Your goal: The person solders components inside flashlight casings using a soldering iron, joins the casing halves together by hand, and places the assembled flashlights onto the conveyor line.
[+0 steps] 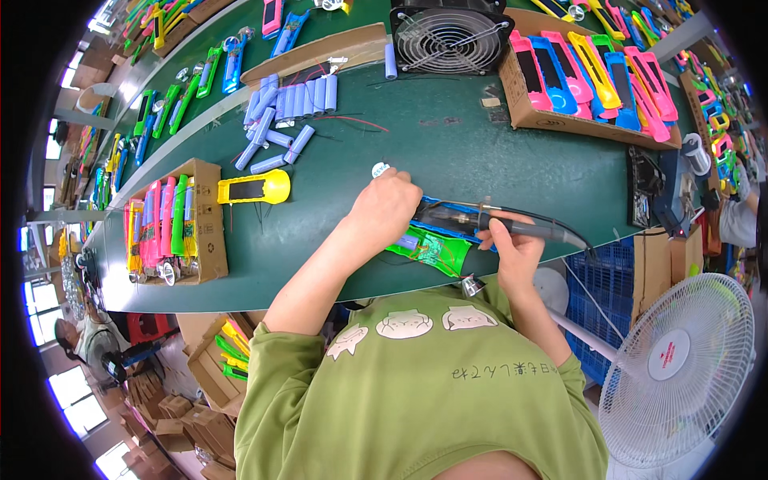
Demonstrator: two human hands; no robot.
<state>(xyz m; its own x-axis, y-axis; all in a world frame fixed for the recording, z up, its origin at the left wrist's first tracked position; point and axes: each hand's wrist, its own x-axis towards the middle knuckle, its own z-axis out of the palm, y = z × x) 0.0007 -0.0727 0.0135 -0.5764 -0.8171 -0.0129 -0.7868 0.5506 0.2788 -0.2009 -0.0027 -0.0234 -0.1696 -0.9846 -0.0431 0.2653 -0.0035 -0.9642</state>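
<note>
In my right hand [516,252] is a soldering iron [538,230], its metal tip pointing left over an open blue plastic lamp shell [432,206]. My left hand [388,204] is closed at the left end of this shell; its fingertips and what they grip are hidden. A small round white piece [380,170] shows just beyond its knuckles. Nearer to me, a green lamp shell [444,254] with a battery cell and a green circuit board lies by the table edge. Beside its right end hangs a silver reflector [472,285] on thin wires.
Purple battery cells [300,100] are heaped at the far left, near a yellow shell [254,188]. Cardboard boxes of coloured shells stand left [210,224] and far right [544,120]. A black metal fan [452,40] sits at the back; a white fan [676,368] stands right.
</note>
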